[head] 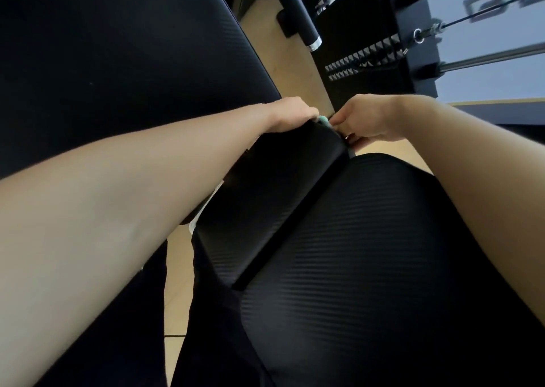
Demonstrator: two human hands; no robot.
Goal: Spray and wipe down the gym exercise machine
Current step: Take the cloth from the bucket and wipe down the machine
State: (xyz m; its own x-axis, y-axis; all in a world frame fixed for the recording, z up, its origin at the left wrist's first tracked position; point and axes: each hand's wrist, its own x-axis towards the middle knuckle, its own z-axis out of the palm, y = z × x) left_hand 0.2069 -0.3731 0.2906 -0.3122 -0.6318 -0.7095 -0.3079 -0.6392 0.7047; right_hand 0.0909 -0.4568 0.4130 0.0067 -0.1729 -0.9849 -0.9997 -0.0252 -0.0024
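Two black textured pads of the gym machine fill the lower middle: a narrow pad and a wider seat pad beside it. My left hand reaches over the far end of the narrow pad, its fingers curled over the edge and hidden behind it. A small piece of a teal cloth shows between my two hands. My right hand is at the same far corner with its fingers curled down beside the cloth; what they hold is mostly hidden. No spray bottle is in view.
A large black back pad rises at the left. A black handle with a chrome end hangs above. The weight stack, its cable and guide rods stand at the upper right. Light wooden floor shows between them.
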